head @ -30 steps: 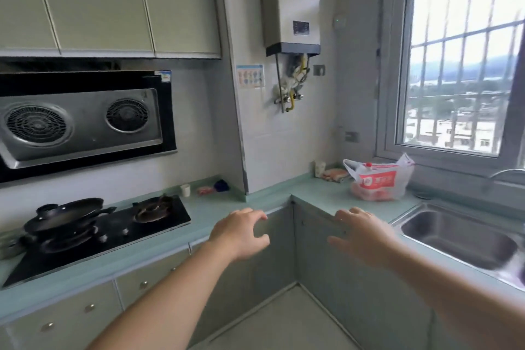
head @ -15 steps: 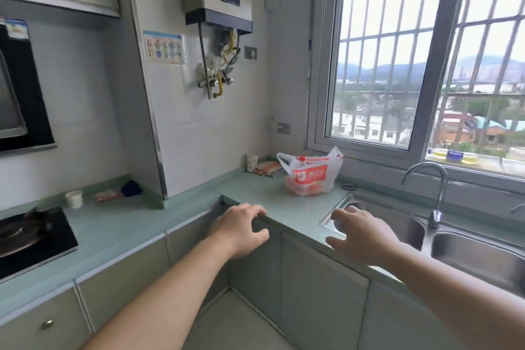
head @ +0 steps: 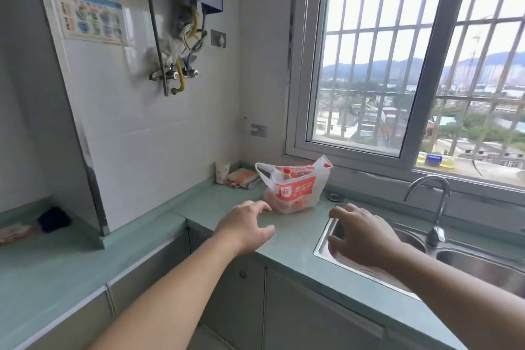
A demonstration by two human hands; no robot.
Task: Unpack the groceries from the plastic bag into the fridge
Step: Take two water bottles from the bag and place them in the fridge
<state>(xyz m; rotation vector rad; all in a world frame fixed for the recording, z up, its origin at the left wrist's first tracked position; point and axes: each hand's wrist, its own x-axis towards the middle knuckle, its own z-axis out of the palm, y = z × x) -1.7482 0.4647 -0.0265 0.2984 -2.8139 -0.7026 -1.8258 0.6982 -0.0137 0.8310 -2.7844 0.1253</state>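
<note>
- Groceries sat untouched inside the plastic bag (head: 294,189), which stood on the green counter (head: 292,244) beneath the window (head: 397,60), in the corner just left of the steel sink (head: 403,253); a red-capped bottle (head: 287,173) poked up among the orange and red packages showing through the thin film.
- Unpacking had, by the look of it, not yet begun: the bag's handles stood loose and upright, nothing lay out on the worktop beside it, and no fridge appeared anywhere in the head view, so every item was judged to remain to be carried off and shelved.
- The left hand (head: 245,226) hung over the counter edge near the bag's lower left side, fingers spread and lightly bent, gripping nothing and apart from the plastic.
- The right hand (head: 362,239) hovered above the sink's near left corner, fingers likewise loose and half-curled, palm down, empty and touching neither basin nor bag.
- Both forearms reached in from the bottom of the frame towards the bag, a posture read as the reach before a first grasp.
- A paper cup (head: 222,172) and a folded cloth (head: 243,177) rested against the wall to the bag's left.
</note>
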